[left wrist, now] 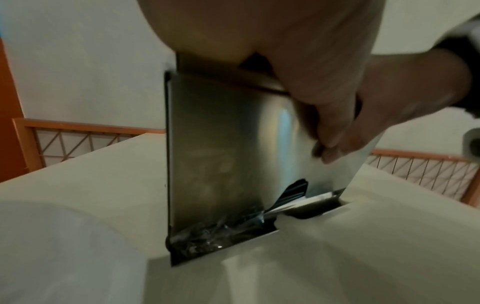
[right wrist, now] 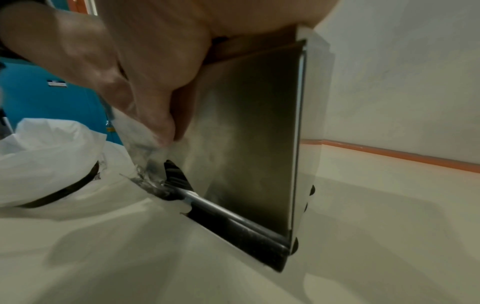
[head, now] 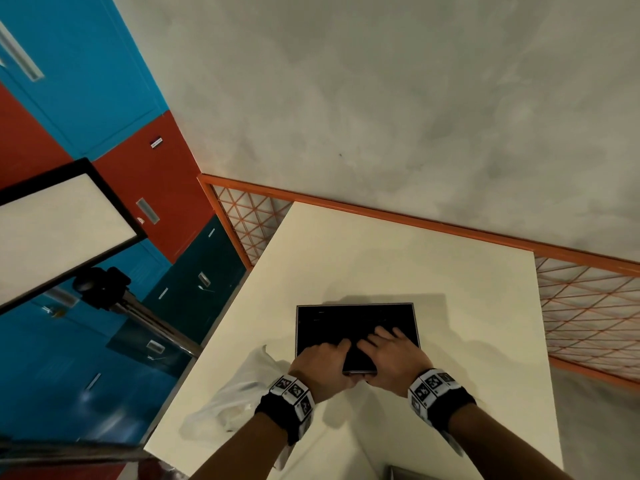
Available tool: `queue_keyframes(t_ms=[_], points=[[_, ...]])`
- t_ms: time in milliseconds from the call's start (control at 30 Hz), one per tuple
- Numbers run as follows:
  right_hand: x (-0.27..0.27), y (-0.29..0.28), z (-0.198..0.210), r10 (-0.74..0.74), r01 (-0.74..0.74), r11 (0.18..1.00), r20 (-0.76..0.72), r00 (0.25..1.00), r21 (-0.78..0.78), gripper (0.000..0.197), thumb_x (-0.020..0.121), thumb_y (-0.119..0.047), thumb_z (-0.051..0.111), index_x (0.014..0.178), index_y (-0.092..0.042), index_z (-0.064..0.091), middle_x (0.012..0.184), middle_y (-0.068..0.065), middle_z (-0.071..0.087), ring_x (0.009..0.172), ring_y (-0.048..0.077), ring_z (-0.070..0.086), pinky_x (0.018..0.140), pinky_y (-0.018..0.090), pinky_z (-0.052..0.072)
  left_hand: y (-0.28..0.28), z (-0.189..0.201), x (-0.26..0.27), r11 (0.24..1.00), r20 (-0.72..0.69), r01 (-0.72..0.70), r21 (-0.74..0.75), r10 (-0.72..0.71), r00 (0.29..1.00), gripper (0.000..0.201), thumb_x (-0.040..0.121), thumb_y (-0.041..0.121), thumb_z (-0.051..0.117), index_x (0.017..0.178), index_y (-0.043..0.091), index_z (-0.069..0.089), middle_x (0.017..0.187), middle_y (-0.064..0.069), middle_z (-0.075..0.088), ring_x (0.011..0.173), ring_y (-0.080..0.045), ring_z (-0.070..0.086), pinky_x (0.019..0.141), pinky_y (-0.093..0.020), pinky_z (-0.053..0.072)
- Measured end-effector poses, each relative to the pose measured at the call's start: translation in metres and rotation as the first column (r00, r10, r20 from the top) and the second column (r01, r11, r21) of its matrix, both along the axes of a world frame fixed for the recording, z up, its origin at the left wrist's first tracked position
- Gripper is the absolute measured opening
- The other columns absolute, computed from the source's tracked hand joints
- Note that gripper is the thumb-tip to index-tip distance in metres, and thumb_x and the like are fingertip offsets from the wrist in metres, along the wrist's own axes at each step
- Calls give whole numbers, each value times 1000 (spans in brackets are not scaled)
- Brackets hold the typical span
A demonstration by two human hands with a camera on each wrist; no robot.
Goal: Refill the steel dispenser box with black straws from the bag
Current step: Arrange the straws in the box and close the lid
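Note:
The steel dispenser box [head: 346, 320] stands on the white table, its top dark and glossy from above. My left hand [head: 325, 362] and right hand [head: 391, 351] both hold its near top edge, fingers over the top and thumbs down the front face. The left wrist view shows the box's steel front [left wrist: 221, 144] with black straws [left wrist: 293, 191] and crumpled clear wrap [left wrist: 207, 234] in the bottom slot. From the right wrist, the same steel front [right wrist: 246, 133] has clear wrap [right wrist: 148, 181] by the slot. The white bag [head: 239, 389] lies left of the box.
The table [head: 381, 254] is backed by an orange lattice rail [head: 588, 306] and a grey wall. A light panel on a tripod [head: 52, 230] stands off the left edge, before blue and red lockers. A grey object [head: 415, 474] peeks in at the bottom.

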State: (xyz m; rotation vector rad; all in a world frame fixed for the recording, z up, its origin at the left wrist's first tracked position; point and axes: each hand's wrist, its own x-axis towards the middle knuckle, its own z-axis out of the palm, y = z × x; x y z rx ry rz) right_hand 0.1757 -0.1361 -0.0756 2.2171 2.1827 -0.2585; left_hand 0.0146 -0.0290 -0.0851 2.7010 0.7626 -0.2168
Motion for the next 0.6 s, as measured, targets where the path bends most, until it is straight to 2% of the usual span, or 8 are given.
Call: queue_keyframes(t_ms=[133, 233, 433, 533, 600], points=[[0, -3, -1, 6, -4, 998, -26, 1000, 70, 51, 71, -57, 57, 115, -33, 54, 112, -8, 54, 103, 17, 52, 84, 36, 47, -3, -9, -10, 1000, 30, -18, -20, 18, 999, 40, 86, 48, 53, 114, 21, 51, 112, -5, 67, 100, -31, 67, 81, -40, 56], [-2, -7, 1, 19, -13, 996, -58, 998, 91, 48, 73, -57, 57, 115, -34, 53, 112, -9, 51, 102, 16, 50, 83, 35, 47, -3, -11, -13, 999, 61, -7, -41, 10, 998, 38, 85, 40, 57, 114, 17, 55, 115, -6, 64, 106, -28, 62, 87, -39, 53], [-7, -19, -1, 11, 4, 996, -179, 984, 87, 27, 82, -44, 52, 107, -33, 52, 101, -15, 63, 104, 12, 49, 87, 35, 45, -2, -13, -14, 999, 101, 52, 8, -53, 993, 39, 84, 36, 56, 117, 16, 57, 117, -3, 60, 116, -24, 52, 92, -40, 50], [-10, -24, -5, 4, 4, 998, -140, 990, 55, 26, 82, -40, 49, 106, -30, 53, 100, -12, 67, 105, 14, 53, 88, 36, 46, -5, -12, -18, 997, 161, 63, 37, -69, 985, 40, 82, 36, 55, 119, 21, 58, 120, 2, 56, 117, -21, 47, 92, -38, 48], [-11, -24, -5, -19, 20, 1000, -130, 991, 5, 29, 82, -38, 49, 108, -28, 54, 102, -7, 68, 108, 18, 55, 90, 39, 46, -8, -13, -22, 995, 208, 82, 58, -92, 974, 37, 80, 38, 56, 115, 24, 59, 117, 5, 56, 113, -19, 47, 87, -37, 45]])
